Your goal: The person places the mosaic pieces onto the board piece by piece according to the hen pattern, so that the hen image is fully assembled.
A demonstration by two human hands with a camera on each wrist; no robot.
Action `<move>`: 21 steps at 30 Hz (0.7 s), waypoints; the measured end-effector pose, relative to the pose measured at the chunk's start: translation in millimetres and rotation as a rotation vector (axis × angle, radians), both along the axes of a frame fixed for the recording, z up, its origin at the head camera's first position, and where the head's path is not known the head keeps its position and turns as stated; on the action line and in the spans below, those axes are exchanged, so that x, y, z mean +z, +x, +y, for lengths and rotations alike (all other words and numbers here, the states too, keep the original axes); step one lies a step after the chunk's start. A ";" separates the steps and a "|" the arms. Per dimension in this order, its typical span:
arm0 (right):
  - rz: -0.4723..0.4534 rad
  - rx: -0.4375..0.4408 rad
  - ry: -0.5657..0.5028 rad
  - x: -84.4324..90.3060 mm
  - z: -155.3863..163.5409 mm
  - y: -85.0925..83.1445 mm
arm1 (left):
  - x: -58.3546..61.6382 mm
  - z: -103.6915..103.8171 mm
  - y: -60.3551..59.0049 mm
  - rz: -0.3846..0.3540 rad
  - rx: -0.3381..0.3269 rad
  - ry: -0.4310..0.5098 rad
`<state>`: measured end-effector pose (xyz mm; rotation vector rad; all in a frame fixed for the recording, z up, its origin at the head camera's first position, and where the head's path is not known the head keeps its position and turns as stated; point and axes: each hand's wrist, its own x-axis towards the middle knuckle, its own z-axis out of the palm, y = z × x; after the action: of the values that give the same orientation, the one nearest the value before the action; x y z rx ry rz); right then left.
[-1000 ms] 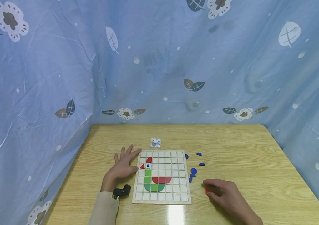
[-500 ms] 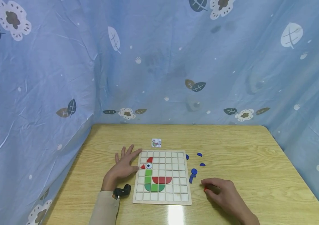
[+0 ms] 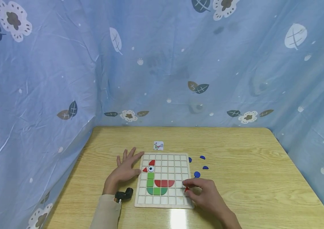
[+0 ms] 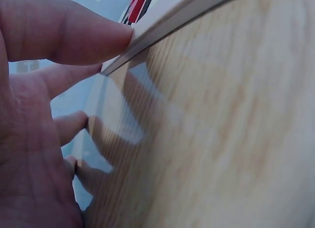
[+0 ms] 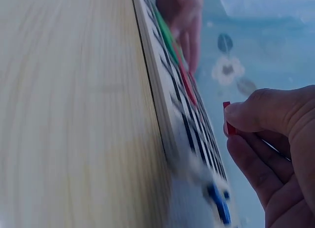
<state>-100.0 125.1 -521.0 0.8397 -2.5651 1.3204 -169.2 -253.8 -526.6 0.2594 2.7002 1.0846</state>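
Observation:
A wooden grid board (image 3: 176,203) lies on the table, holding red, green and white pieces that form a bird shape (image 3: 156,183). My left hand (image 3: 125,170) rests flat on the table with straight fingers, its thumb (image 4: 74,36) touching the board's left edge (image 4: 162,33). My right hand (image 3: 200,190) hovers over the board's lower right corner and pinches a small red piece (image 3: 186,189) between thumb and fingers; the red piece (image 5: 227,120) also shows in the right wrist view above the board (image 5: 162,119).
Several blue pieces (image 3: 197,174) lie on the table right of the board. A small pattern card (image 3: 158,145) sits behind the board. Blue flowered cloth (image 3: 162,63) walls the table on three sides.
My right hand has moved left from the table to the board's lower right corner, carrying the red piece. The left hand has stayed put.

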 end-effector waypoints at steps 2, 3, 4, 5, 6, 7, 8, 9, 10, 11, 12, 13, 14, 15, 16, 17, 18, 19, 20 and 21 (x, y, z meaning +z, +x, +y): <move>0.009 0.032 -0.014 -1.2 -12.5 -0.8 | 0.0 0.3 -0.3 0.002 0.003 -0.001; 0.017 0.047 -0.021 -1.9 -18.7 -1.1 | 0.0 0.4 -0.5 0.002 0.006 -0.003; 0.029 0.061 -0.026 -2.4 -25.1 -1.1 | 0.1 0.6 -0.8 0.004 0.008 -0.004; 0.032 0.074 -0.027 -2.8 -31.4 -0.9 | 0.3 0.8 -0.9 0.006 0.011 -0.005; 0.032 0.089 -0.029 -3.3 -37.7 -0.5 | 0.5 1.1 -1.1 0.006 0.013 -0.006; 0.029 0.103 -0.030 -3.8 -43.8 0.0 | 0.9 1.4 -1.2 0.006 0.016 -0.008; 0.014 0.121 -0.036 -4.2 -49.8 0.8 | 0.8 1.5 -1.4 0.010 0.017 -0.006; -0.011 0.141 -0.048 -4.6 -55.6 2.0 | 1.0 1.7 -1.3 0.011 0.019 -0.005; -0.039 0.158 -0.058 -4.9 -61.2 3.5 | 1.0 1.8 -1.3 0.012 0.019 -0.007; -0.081 0.179 -0.077 -5.2 -66.4 5.1 | 1.1 1.8 -1.3 0.009 0.021 -0.008; -0.112 0.192 -0.089 -5.5 -71.5 6.4 | 1.2 1.9 -1.2 0.007 0.020 -0.009; -0.142 0.205 -0.103 -5.5 -76.1 7.7 | 1.3 1.7 -0.9 0.007 0.019 -0.006; -0.172 0.217 -0.119 -5.4 -80.4 8.9 | 1.2 1.5 -0.8 0.010 0.017 -0.002; -0.181 0.223 -0.121 -5.4 -84.2 10.0 | 1.4 1.4 -0.8 0.007 0.016 -0.001; -0.186 0.225 -0.113 -5.3 -87.7 10.7 | 1.7 1.4 -0.7 0.006 0.015 -0.002; -0.186 0.230 -0.104 -4.8 -90.7 11.1 | 1.9 1.4 -0.6 0.005 0.014 -0.002; -0.178 0.230 -0.086 -4.4 -93.3 11.3 | 2.4 1.4 -0.4 0.006 0.012 0.001; -0.172 0.233 -0.067 -3.7 -95.5 11.6 | 2.7 1.4 -0.2 0.007 0.013 0.003; -0.164 0.235 -0.045 -2.9 -97.3 11.8 | 2.9 1.3 -0.2 0.006 0.013 0.004; -0.158 0.234 -0.018 -2.2 -98.7 12.0 | 2.8 1.0 -0.3 0.003 0.014 0.000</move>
<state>-88.0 26.4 -523.3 1.1026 -2.6317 1.5286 -169.5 -252.8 -523.8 0.2427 2.7089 1.0885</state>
